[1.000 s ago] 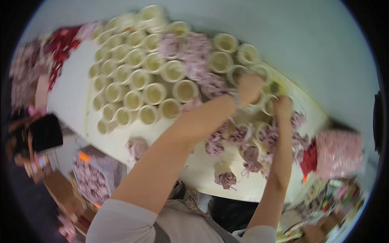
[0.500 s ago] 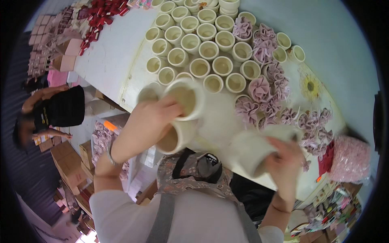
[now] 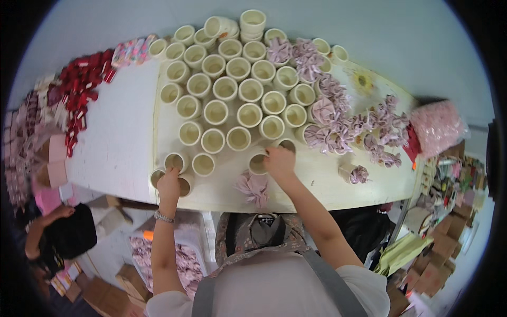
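Observation:
Many cream-coloured cups stand in rows on the white table (image 3: 127, 127). At the near left, my left hand (image 3: 169, 185) is closed on the rims of a small cluster of cups (image 3: 176, 162), its fingertips reaching inside. My right hand (image 3: 281, 161) pinches the walls of two adjoining cups, a nearer cup (image 3: 258, 164) and a farther cup (image 3: 287, 145) partly covered by the hand. Just left of my right forearm lies a gathered pink fabric piece (image 3: 252, 188). Between my hands stands another cup (image 3: 204, 165).
Cups with ruffled pink fabric (image 3: 327, 95) crowd the right side. A clear bag of pink material (image 3: 437, 128) lies at the right end. Red bows (image 3: 79, 95) are heaped at the far left. Below the table edge, a bin of pink fabric (image 3: 169, 264) stands near a person in black (image 3: 74, 232).
The cups my hands were carrying in the air now stand on the table in the near row. Both hands have moved away from my body, and the view has shifted.

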`<state>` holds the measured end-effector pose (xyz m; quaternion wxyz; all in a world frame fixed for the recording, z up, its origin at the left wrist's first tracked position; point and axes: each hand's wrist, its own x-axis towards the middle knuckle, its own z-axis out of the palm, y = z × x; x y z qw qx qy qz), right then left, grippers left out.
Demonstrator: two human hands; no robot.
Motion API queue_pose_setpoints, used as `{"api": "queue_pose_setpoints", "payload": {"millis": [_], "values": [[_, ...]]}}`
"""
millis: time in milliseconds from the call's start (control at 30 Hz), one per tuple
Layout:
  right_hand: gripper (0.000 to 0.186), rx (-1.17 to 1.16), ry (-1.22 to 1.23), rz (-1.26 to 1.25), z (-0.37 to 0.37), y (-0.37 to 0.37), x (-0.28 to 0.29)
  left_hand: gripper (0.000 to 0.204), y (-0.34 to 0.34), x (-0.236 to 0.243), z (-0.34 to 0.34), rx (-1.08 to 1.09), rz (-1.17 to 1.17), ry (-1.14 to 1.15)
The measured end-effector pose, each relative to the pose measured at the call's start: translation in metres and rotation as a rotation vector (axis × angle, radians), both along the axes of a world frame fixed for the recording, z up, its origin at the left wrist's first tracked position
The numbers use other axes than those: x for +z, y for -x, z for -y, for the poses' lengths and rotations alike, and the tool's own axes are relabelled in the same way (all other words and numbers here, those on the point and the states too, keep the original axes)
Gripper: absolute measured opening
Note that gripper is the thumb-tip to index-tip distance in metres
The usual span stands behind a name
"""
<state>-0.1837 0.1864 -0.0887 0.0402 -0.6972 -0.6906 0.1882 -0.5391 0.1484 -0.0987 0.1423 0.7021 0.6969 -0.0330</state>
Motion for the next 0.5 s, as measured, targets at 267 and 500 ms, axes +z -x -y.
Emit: {"api": "queue_pose_setpoints", "payload": {"millis": [267, 500], "values": [[0.011, -0.087, -0.088, -0.004, -0.004, 0.045, -0.035, 0.011, 0.008, -0.018, -0.073, 0.012, -0.027, -0.059], [0.038, 0.048, -0.047, 0.011, -0.005, 0.037, -0.012, 0.051, -0.012, -0.015, -0.098, 0.158, -0.096, -0.076]]}}
